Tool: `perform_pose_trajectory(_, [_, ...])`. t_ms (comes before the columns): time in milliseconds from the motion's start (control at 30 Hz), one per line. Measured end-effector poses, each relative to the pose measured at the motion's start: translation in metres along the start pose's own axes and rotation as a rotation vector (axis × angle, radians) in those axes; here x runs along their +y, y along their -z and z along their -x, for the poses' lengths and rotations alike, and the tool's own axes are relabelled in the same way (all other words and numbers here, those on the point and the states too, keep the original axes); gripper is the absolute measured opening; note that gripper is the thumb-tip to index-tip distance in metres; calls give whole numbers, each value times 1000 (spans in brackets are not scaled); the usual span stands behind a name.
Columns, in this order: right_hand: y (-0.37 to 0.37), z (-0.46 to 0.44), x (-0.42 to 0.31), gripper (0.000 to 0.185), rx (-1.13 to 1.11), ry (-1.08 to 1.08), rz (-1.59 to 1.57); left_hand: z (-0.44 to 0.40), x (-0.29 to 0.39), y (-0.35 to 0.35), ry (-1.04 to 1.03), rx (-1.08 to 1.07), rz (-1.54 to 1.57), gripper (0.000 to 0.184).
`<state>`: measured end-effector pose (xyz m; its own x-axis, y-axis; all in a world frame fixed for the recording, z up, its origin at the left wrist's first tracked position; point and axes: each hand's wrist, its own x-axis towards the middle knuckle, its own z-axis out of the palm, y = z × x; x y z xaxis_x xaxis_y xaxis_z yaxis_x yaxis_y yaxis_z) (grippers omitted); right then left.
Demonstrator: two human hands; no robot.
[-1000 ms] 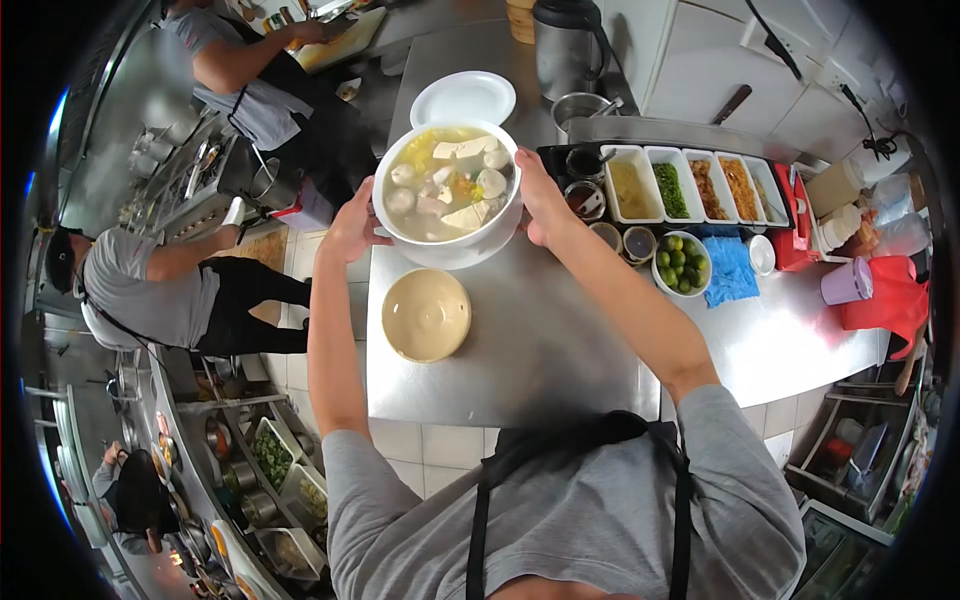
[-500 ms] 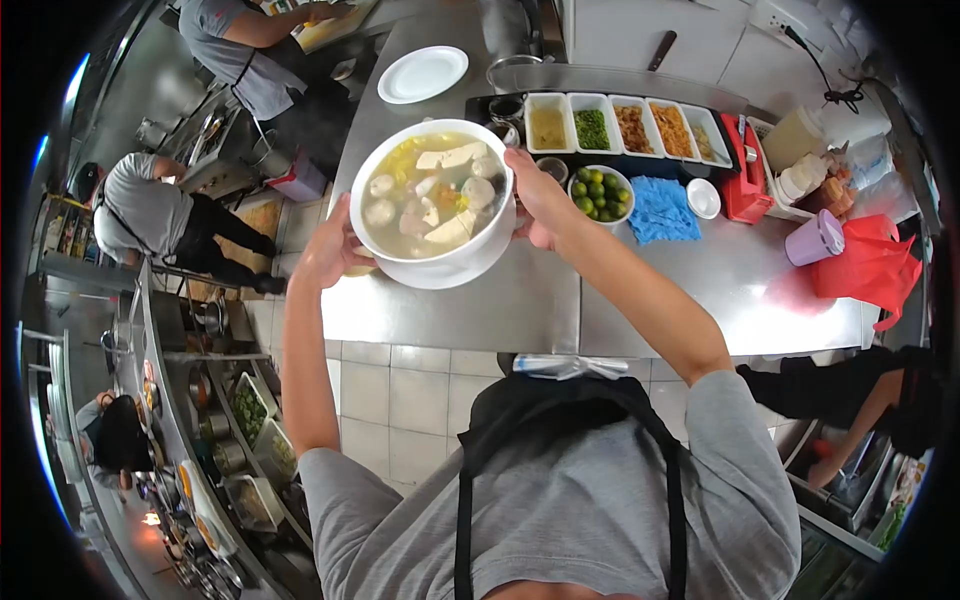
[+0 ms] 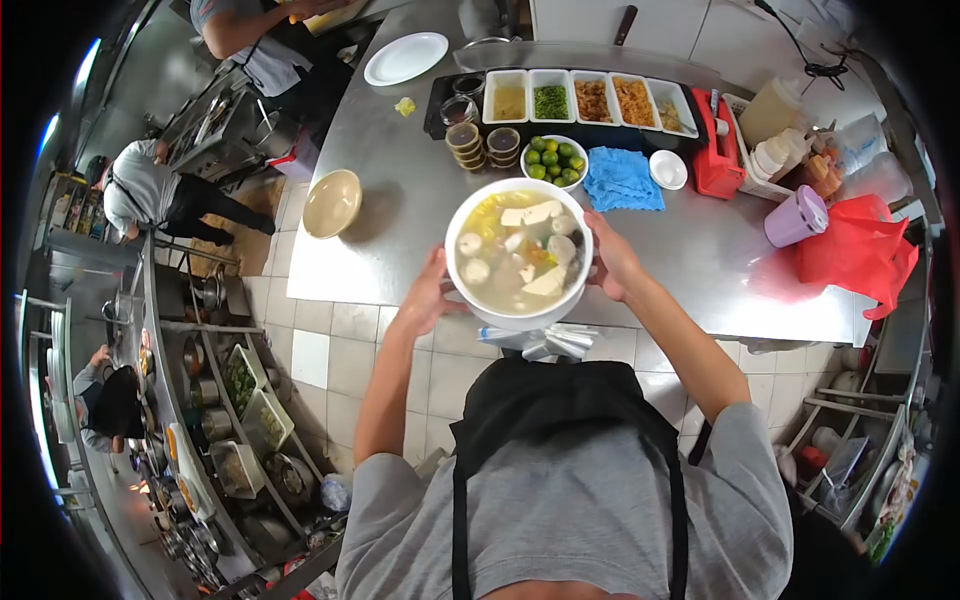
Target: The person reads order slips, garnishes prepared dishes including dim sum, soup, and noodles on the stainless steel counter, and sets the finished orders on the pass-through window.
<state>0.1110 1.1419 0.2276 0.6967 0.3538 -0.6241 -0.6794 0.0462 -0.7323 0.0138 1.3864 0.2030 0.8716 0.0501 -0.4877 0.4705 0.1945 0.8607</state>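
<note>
A large white bowl of soup (image 3: 520,255) is held between my two hands near the front edge of the steel counter. Pale slices, round balls and yellowish leaves float in its clear broth. My left hand (image 3: 428,295) grips the bowl's left side, and my right hand (image 3: 612,258) grips its right side; the fingers underneath are partly hidden. Just beyond the bowl stand a white bowl of green limes (image 3: 553,163) and stacked small cups of dark sauce (image 3: 466,145). Folded blue cloth (image 3: 622,180) lies to the right of the limes.
White trays of toppings (image 3: 590,100) line the counter's back. A beige bowl (image 3: 332,204) and a white plate (image 3: 406,60) sit at left. On the right are a purple cup (image 3: 796,217), a red bag (image 3: 858,255) and squeeze bottles (image 3: 775,150). Other people (image 3: 150,190) stand at left.
Both hands have brought the soup bowl closer to my body and to the right. The beige bowl and sauce cups behind it have come into view. The person at far right is out of sight.
</note>
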Motion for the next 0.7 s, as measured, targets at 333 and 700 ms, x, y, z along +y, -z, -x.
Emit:
perform_pose_trajectory(333, [82, -17, 15, 42, 75, 75, -29, -31, -24, -62, 36, -110, 42, 38])
perform_pose_trajectory(700, [34, -86, -113, 18, 236, 1031, 1042, -35, -31, -68, -55, -124, 17, 47])
